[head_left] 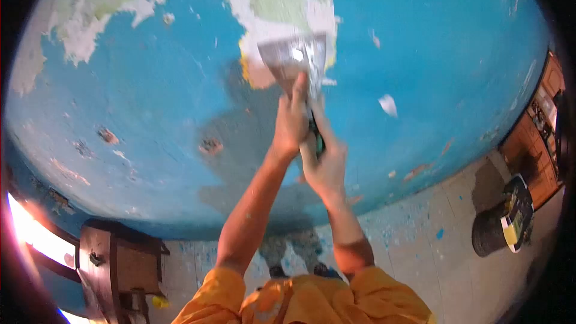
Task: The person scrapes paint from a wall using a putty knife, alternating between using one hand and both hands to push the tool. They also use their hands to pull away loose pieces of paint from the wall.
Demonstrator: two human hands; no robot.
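Observation:
A wide metal paint scraper (289,57) lies with its blade against the wall, over a patch where the blue paint has come off. My left hand (290,121) is closed round the upper handle, one finger stretched along the blade. Lower down and to the right, my right hand (327,165) grips the dark handle, which is mostly hidden by my fingers. White and pale green layers show around and above the blade, with yellow traces at the patch's edges.
The blue wall (408,36) has chips, holes and peeled areas. Blue paint flakes lie on the tiled floor (420,246). A black bucket (489,231) stands at the right, near wooden cabinets (531,153). Dark wooden furniture (114,258) is at the lower left.

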